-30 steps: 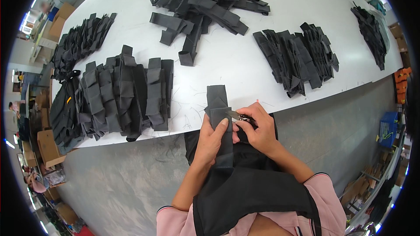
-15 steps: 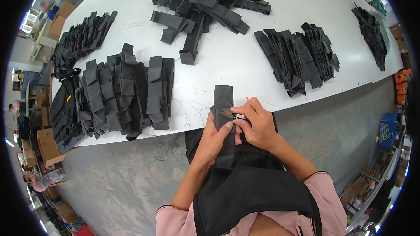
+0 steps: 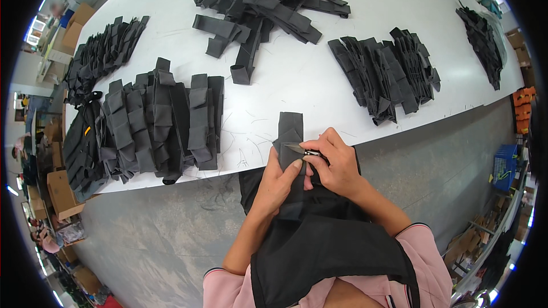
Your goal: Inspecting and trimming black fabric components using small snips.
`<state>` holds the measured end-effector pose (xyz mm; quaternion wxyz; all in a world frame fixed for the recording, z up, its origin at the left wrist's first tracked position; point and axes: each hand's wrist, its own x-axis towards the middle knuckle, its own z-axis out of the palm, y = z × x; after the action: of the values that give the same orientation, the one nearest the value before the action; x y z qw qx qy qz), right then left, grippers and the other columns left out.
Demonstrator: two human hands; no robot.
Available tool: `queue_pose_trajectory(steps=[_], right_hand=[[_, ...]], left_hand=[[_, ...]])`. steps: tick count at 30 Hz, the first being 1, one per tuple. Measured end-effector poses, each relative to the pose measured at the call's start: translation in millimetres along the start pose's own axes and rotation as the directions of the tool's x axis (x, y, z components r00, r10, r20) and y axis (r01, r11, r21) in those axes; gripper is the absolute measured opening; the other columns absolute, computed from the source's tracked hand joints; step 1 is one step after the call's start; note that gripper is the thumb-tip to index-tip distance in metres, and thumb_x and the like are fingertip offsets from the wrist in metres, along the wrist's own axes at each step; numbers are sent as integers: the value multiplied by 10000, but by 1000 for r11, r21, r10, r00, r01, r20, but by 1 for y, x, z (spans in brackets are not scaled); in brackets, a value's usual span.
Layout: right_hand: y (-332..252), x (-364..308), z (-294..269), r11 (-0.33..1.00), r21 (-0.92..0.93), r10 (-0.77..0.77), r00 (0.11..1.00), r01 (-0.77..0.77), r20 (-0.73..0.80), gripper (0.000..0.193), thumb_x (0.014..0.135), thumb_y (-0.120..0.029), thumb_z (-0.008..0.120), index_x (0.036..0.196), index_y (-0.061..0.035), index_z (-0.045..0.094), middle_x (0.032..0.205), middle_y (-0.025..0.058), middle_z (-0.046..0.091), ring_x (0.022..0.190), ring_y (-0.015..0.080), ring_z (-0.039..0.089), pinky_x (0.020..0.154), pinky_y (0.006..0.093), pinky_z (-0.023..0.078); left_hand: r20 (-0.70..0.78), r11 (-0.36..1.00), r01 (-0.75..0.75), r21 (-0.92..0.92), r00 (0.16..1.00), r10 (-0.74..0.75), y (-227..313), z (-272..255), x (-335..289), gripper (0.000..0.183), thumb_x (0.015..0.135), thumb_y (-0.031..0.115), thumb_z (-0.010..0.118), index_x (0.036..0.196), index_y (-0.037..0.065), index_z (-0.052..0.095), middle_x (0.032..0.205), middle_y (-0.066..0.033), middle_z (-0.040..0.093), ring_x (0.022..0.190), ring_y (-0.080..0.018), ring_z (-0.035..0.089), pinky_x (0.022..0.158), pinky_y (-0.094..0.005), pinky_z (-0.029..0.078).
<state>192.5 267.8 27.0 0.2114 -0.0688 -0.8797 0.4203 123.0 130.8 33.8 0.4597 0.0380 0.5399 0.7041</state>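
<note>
A dark grey fabric strip (image 3: 291, 122) with folded, stitched layers lies over the near table edge and down toward my lap. My left hand (image 3: 274, 187) grips it, fingers behind and thumb pressed on its face. In my right hand (image 3: 338, 165) are small thread snips (image 3: 295, 148), pinched between thumb and fingers. Their blades point left and lie against the strip just above my left thumb. Whether a thread is between the blades is too small to tell. A black apron (image 3: 325, 245) spreads below my hands.
Bundled grey strips (image 3: 162, 117) line the table's near left, with black gloves or fabric (image 3: 84, 151) beside them. A loose strip heap (image 3: 265, 0) lies at the far middle, and another bundle (image 3: 381, 74) on the right. Cut threads dot the white table (image 3: 274, 91). A blue crate (image 3: 505, 165) stands far right.
The view has shifted slightly, so the table's contents sit a little farther left. Both hands, the strip and the snips hold nearly the same pose.
</note>
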Motion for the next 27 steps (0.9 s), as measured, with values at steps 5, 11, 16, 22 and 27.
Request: queue_pose_trajectory(steps=[5,11,16,22,27], right_hand=[[-1,2,-1,988,102,112,993,-115,35,232,737,5,628,963,-40,610,787,65,501,580,173,586,528,296,464],[8,5,-3,934,156,267,918,-321,293,296,731,11,665,1008,-26,571,740,3,473,678,81,492,542,215,406],[2,-5,19,778,430,425,887,-459,179,238,767,26,646,975,-9,537,642,42,501,511,90,516,420,225,416],[17,-14,26,931,286,223,974,-226,46,218,763,10,654,959,-15,561,637,28,491,541,66,494,501,211,411],[12,-17,22,651,513,486,827,-559,284,172,771,11,673,919,-7,585,721,22,527,597,59,507,517,202,414]], left_hand=[[17,1000,5,-12,1000,-5,-12,-8,5,271,923,50,455,1159,-3,333,853,-118,574,641,-168,580,598,-275,497],[6,997,74,-17,997,-74,-19,-15,5,312,930,80,490,1206,-20,384,947,-128,591,727,-192,630,661,-285,532],[5,980,143,-136,990,-144,-27,-23,-1,299,936,130,513,1180,-25,441,1013,-149,596,801,-221,653,713,-310,552],[84,961,206,-187,978,-193,-32,-23,-10,378,946,223,513,1227,-8,409,998,-157,603,781,-215,648,707,-314,550],[41,968,172,-180,985,-167,-33,-21,-12,366,945,254,516,1179,-7,409,975,-140,598,764,-199,630,689,-308,535]])
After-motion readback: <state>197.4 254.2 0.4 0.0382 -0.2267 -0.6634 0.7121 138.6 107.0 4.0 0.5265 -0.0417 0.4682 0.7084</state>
